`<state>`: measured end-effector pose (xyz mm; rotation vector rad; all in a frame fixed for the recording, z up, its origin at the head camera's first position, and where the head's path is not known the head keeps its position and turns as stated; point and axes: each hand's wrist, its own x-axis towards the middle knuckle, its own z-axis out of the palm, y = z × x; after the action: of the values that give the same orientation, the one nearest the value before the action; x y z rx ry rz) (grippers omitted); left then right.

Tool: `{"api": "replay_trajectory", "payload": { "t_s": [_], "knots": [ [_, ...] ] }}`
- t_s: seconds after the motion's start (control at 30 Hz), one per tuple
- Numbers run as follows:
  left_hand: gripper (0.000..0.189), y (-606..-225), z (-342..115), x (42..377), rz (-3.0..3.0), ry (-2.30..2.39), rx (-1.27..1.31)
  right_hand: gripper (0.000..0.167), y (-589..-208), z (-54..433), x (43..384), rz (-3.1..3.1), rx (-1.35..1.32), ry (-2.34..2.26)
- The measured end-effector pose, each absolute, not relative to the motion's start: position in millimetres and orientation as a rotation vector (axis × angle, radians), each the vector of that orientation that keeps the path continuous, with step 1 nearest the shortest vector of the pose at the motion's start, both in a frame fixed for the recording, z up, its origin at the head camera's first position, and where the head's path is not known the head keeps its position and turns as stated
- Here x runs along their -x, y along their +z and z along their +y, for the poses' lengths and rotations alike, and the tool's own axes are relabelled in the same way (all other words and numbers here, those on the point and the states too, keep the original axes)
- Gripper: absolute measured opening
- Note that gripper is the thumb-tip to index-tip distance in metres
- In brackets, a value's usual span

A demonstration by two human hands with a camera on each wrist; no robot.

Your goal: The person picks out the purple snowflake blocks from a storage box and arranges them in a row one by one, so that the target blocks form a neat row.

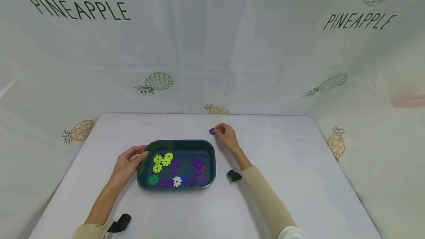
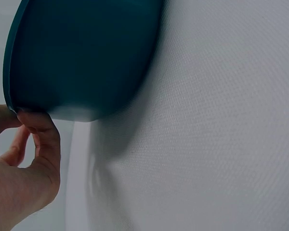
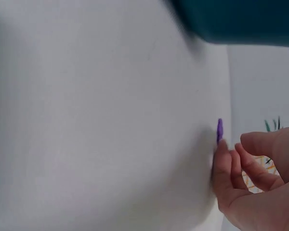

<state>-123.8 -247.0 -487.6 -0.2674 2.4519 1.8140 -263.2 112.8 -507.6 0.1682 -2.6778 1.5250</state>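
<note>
My left hand (image 1: 127,163) grips the left rim of a dark teal tray (image 1: 189,148), thumb on one side and fingers on the other; the left wrist view shows this hold on the tray (image 2: 86,62) close up. Beyond the tray's far right corner, a purple notched plastic disc (image 1: 211,131) lies on the table. The fingertips of my right hand (image 1: 227,136) touch its edge. In the right wrist view the purple disc (image 3: 219,129) appears edge-on, with the thumb apart from it. Inside the tray are several similar discs: yellow (image 1: 157,168), green (image 1: 153,179), white (image 1: 177,181), blue, pink and purple.
A white table (image 1: 265,135) carries the tray left of its middle. Its far edge meets a hanging sheet (image 1: 212,47) printed with pineapples. Black wrist devices (image 1: 234,175) sit at both of the person's wrists, beside beige sleeves (image 1: 265,198).
</note>
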Motion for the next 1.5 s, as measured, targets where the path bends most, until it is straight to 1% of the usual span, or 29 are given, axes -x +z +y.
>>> {"api": "replay_trajectory", "payload": {
  "t_s": [0.43,0.7,1.03,1.5],
  "knots": [
    [0.054,-487.6,-245.8,127.8,2.435,1.823,0.254,0.016,-488.3,112.7,244.7,-2.637,-0.388,1.583],
    [0.054,-487.0,-246.7,127.6,2.442,1.813,0.262,0.013,-473.1,107.5,231.7,-2.597,-0.507,1.529],
    [0.054,-488.7,-247.6,128.4,2.427,1.817,0.264,0.016,-455.7,97.2,208.1,-2.550,-0.793,1.442],
    [0.056,-488.5,-245.8,125.4,2.442,1.813,0.254,0.016,-456.5,85.3,186.9,-2.612,-1.237,1.238]
  ]
}}
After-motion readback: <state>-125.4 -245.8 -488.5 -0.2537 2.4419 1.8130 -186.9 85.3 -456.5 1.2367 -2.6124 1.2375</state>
